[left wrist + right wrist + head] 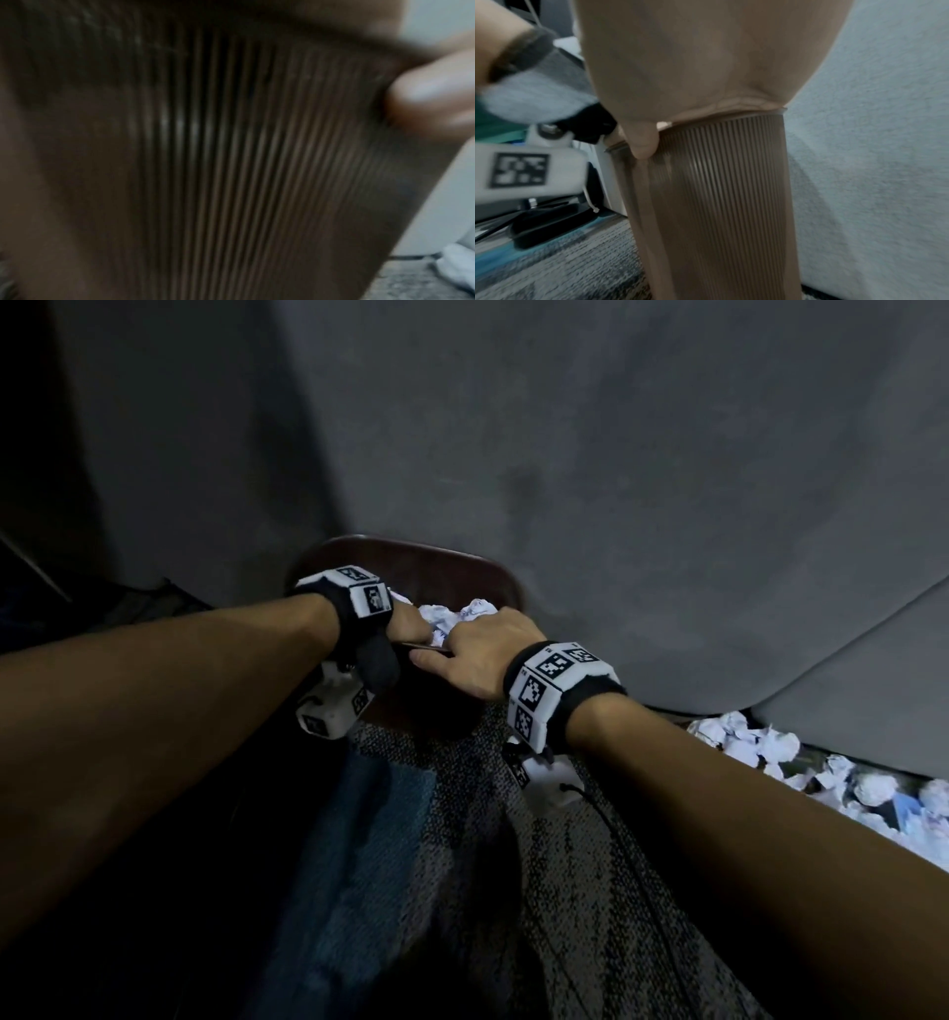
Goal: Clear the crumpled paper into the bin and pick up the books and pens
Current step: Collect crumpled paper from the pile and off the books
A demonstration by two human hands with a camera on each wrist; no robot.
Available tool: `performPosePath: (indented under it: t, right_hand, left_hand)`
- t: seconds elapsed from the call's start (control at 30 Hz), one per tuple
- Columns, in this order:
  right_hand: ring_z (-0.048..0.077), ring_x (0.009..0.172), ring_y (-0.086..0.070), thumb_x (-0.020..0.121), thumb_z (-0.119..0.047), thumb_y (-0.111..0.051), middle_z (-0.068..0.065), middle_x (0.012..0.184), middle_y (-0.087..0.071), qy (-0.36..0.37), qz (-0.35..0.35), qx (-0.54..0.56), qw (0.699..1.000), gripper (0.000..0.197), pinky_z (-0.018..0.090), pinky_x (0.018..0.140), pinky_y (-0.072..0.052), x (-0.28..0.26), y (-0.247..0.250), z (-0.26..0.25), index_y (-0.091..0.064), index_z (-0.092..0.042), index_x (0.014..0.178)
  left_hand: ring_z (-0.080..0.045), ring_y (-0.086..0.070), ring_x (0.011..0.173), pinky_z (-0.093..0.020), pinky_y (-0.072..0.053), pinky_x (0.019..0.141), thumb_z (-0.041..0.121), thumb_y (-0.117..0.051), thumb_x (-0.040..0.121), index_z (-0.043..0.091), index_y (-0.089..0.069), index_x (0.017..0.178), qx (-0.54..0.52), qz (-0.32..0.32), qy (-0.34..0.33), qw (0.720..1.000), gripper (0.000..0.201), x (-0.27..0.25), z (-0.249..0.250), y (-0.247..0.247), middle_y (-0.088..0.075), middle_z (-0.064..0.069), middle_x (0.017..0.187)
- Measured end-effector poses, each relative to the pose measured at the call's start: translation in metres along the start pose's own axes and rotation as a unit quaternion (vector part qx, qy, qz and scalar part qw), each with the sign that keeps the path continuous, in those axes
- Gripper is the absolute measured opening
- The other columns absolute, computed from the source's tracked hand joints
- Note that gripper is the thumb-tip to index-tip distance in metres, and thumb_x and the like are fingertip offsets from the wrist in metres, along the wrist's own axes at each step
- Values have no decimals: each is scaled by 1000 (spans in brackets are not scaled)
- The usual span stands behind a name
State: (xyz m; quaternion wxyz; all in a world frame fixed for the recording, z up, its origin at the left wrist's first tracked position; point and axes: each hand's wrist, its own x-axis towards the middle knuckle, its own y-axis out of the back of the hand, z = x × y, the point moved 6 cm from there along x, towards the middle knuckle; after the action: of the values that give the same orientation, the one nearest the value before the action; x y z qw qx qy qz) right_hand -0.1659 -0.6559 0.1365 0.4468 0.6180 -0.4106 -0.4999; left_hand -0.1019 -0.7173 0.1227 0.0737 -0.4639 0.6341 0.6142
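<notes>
From my remote seat, the bin (411, 567) reads dark brown, its wall (721, 192) ribbed in fine vertical lines. Crumpled paper (457, 616) inside it is white with a bluish cast; a second white heap (750, 742) lies toward four o'clock. The carpet (513, 891) is speckled grey and black, with a teal-blue patch (380, 814) at seven o'clock. I see both wristbands (552, 690) in black, carrying white squares with black pixel markers (same pattern on the left one (359, 595)). The wall behind (616, 454) is plain grey.
</notes>
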Motion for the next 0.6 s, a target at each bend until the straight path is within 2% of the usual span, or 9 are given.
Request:
performPosePath:
  t: [0.07, 0.13, 0.23, 0.3, 0.37, 0.43, 0.47, 0.53, 0.6]
  right_hand:
    - [24, 118, -46, 95, -59, -29, -4, 132, -52, 7, -2, -1, 1000, 54, 30, 90, -31, -3, 3, -1, -53, -25, 129]
    - [25, 111, -50, 92, -59, -38, -6, 124, -53, 5, 14, 29, 999, 47, 32, 86, -30, -1, 6, 1, -63, -23, 110]
    - [25, 110, -48, 78, -58, -61, 1, 116, -51, -33, 66, 118, 990, 45, 37, 91, -35, 5, 7, 11, -54, -23, 106]
    - [25, 110, -42, 70, -54, -71, 5, 116, -44, -43, 122, 152, 980, 55, 38, 93, -38, 4, 8, 14, -49, -21, 108]
    - [27, 115, -41, 73, -57, -65, 6, 124, -43, -39, 123, 102, 986, 63, 38, 97, -36, 3, 7, 9, -48, -21, 122]
    - [31, 119, -46, 83, -60, -48, 8, 132, -50, -41, 43, 21, 998, 63, 37, 98, -36, 7, 0, 3, -47, -20, 131]
    - [31, 119, -50, 86, -60, -42, 9, 132, -54, -50, 4, 3, 999, 61, 36, 97, -38, 10, -1, 2, -50, -19, 130]
    - [30, 119, -52, 88, -58, -38, 8, 132, -57, -56, -46, 1, 997, 58, 33, 95, -40, 16, 3, -3, -52, -20, 129]
    - [28, 114, -54, 89, -52, -44, 7, 131, -56, -67, -84, 28, 994, 56, 26, 85, -42, 20, 2, -8, -48, -19, 134]
  left_hand:
    - [-29, -45, 128, -29, -34, 90, 23, -36, 102, 4, -48, 135, -17, 33, 24, 999, 40, -9, 2, 7, -49, -16, 139]
    - [-29, -52, 119, -34, -37, 95, 24, -37, 100, 11, -58, 123, -135, 80, 90, 983, 35, -15, -8, 5, -57, -14, 129]
    - [-34, -62, 93, -33, -47, 77, 28, -53, 86, 20, -66, 82, -234, 245, 116, 934, 16, -44, -17, 17, -68, -15, 101]
    - [-33, -60, 97, -35, -46, 78, 36, -56, 81, 24, -61, 83, -212, 318, 145, 913, 13, -52, -24, 17, -65, -10, 103]
    - [-31, -52, 116, -39, -38, 97, 50, -47, 86, 26, -62, 107, -189, 258, 158, 934, 35, -40, -23, 3, -59, -7, 121]
    - [-26, -43, 129, -38, -21, 115, 51, -28, 92, 25, -58, 119, -264, 166, 124, 942, 48, -23, -19, -14, -57, 0, 130]
    - [-25, -42, 129, -37, -16, 116, 49, -28, 94, 25, -59, 115, -288, 139, 108, 941, 44, -18, -16, -17, -59, 3, 125]
    - [-27, -47, 122, -32, -24, 105, 45, -39, 92, 24, -61, 95, -342, 131, 100, 925, 31, -9, -16, -19, -63, 4, 104]
    - [-33, -45, 128, -23, -26, 89, 33, -38, 99, 19, -62, 115, -364, 91, 106, 921, 31, -8, -15, -19, -60, -11, 121]
